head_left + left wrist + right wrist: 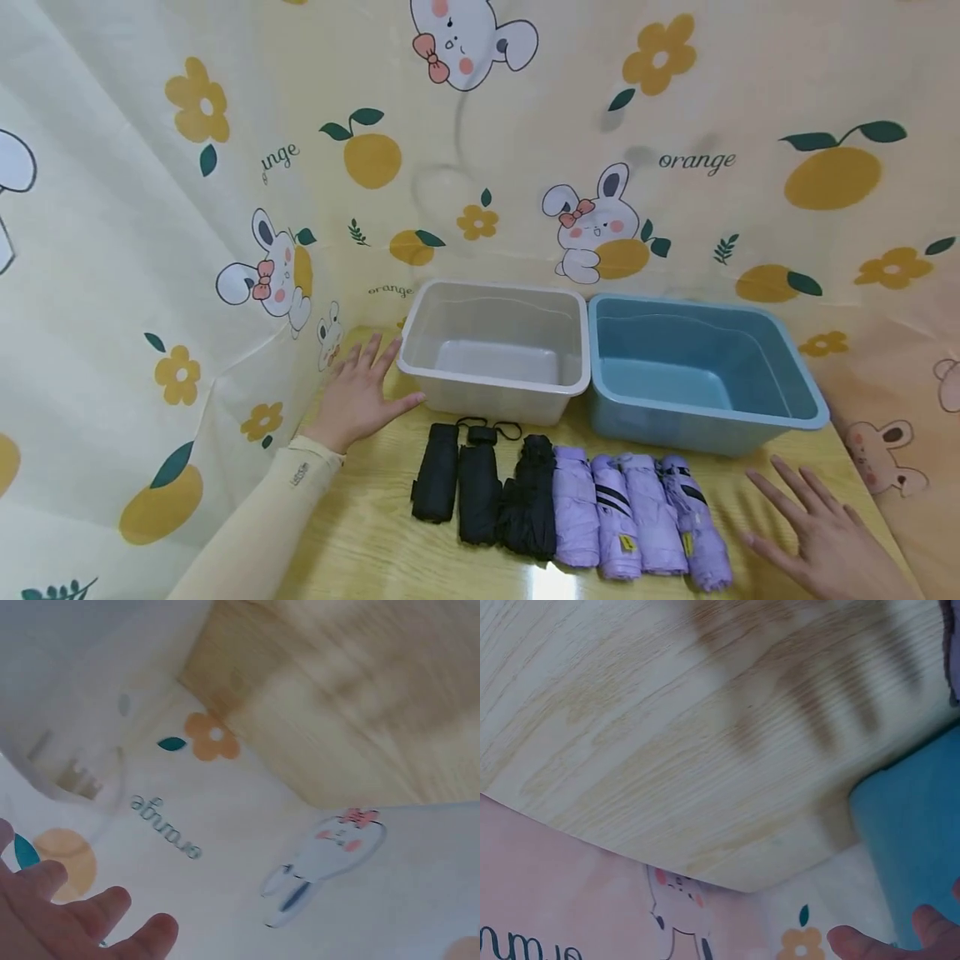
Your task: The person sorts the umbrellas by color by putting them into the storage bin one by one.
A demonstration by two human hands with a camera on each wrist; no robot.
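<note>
My left hand hovers with spread fingers beside the left side of a whitish bin. On the right, my right hand is also spread, in front of a blue bin and to the right of the umbrellas. Neither hand holds anything. In a row before the bins lie three folded black umbrellas and several folded purple umbrellas. Fingertips show low in the left wrist view; in the right wrist view, fingers appear near the blue bin's wall.
Both bins stand side by side at the back of a wooden table, with nothing inside that I can see. Patterned cloth with rabbits and oranges rises behind and along the sides. Thin black cords loop from the black umbrellas.
</note>
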